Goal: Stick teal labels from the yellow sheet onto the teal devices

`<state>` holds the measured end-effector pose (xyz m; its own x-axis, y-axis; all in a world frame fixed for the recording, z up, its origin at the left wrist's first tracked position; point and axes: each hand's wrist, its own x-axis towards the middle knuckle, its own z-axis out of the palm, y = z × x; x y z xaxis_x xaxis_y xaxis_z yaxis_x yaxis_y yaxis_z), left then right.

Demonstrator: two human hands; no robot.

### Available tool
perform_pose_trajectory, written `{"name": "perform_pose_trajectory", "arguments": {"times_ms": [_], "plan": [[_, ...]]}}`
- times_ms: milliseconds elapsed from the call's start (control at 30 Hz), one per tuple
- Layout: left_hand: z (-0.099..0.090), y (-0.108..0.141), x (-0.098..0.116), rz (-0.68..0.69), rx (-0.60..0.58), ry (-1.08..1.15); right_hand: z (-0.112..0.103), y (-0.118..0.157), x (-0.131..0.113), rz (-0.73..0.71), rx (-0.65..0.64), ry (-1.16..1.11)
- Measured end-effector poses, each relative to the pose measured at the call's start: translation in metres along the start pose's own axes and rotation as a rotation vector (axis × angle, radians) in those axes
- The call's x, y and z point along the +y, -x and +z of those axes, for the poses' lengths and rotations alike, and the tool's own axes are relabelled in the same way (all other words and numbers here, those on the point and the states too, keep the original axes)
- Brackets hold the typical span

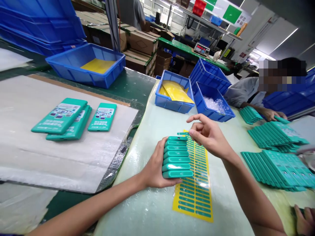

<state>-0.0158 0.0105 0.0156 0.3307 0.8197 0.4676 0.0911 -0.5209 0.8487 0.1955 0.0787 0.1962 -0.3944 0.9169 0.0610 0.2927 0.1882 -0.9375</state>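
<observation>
My left hand (157, 164) is wrapped around a stack of flat green devices (176, 158), which look like power banks. Their narrow ends face me, and the top one shows a small port. Above and right of the stack, my right hand (208, 136) pinches a thin green strip sticker (182, 133) between thumb and fingers. Under both hands lies a yellow sticker sheet (194, 191) with rows of green strips; the stack covers part of it.
On the left, several printed green devices (102, 117) lie on a white board (108, 157). Blue bins (177, 105) holding yellow sheets and clear plastic stand behind. A co-worker's hands (270, 114) hold a green device near rows of devices (278, 167) at right. Another hand (304, 221) shows bottom right.
</observation>
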Motion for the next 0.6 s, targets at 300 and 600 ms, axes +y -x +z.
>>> {"name": "perform_pose_trajectory", "arguments": {"times_ms": [300,600], "plan": [[0.0,0.001,-0.002,0.011,-0.006,-0.03,0.019,-0.008,0.011,0.009,-0.009,0.098],[0.013,0.004,-0.018,0.02,0.05,-0.053,0.025,-0.011,0.008,0.018,-0.014,0.158]]}}
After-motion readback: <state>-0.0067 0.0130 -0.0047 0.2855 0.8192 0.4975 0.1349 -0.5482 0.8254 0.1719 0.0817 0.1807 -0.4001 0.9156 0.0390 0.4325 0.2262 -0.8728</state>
